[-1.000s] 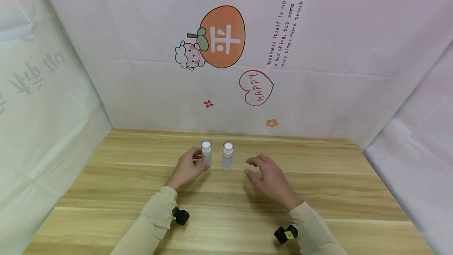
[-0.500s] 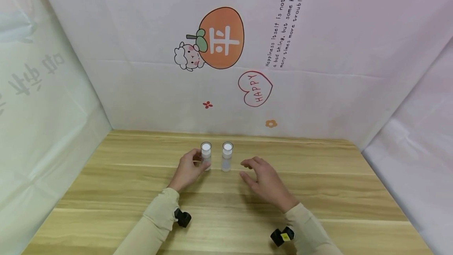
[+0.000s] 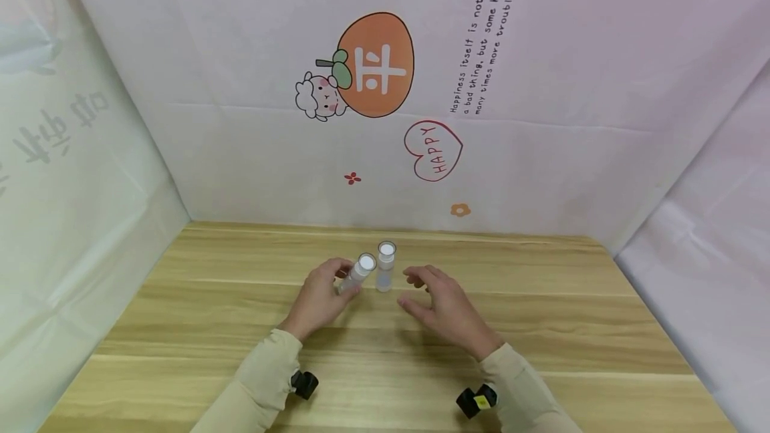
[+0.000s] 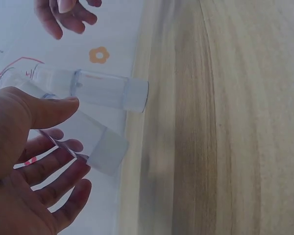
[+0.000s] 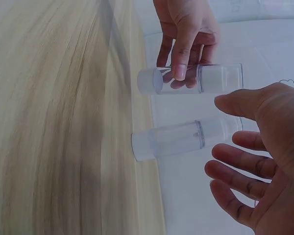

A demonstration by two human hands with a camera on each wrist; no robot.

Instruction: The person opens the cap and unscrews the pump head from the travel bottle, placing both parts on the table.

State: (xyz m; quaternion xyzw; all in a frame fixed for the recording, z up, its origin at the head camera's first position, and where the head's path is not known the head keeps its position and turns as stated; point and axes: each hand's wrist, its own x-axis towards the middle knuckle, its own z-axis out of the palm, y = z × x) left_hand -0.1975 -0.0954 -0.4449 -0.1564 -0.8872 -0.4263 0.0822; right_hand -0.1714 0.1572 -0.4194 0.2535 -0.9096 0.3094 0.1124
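My left hand (image 3: 321,293) grips a clear pump bottle (image 3: 356,275) between thumb and fingers. It tilts to the right in the head view; its frosted white bottom (image 4: 109,152) shows in the left wrist view. A second, matching pump bottle (image 3: 385,271) stands upright on the table just right of the held one, under a clear overcap with white inside. My right hand (image 3: 448,303) is close to the right of this standing bottle, thumb and fingers spread and loosely bent, holding nothing. In the right wrist view the right fingers (image 5: 242,161) are near the top of the standing bottle.
The wood-grain table (image 3: 385,353) stretches toward me and to both sides. Behind it rises a white printed cloth (image 3: 271,166), with more cloth at left and right. A small black camera is strapped to each wrist.
The bottle in my left hand was upright at the left and now leans right, toward the standing one. My right hand has moved left, closer to the standing bottle.
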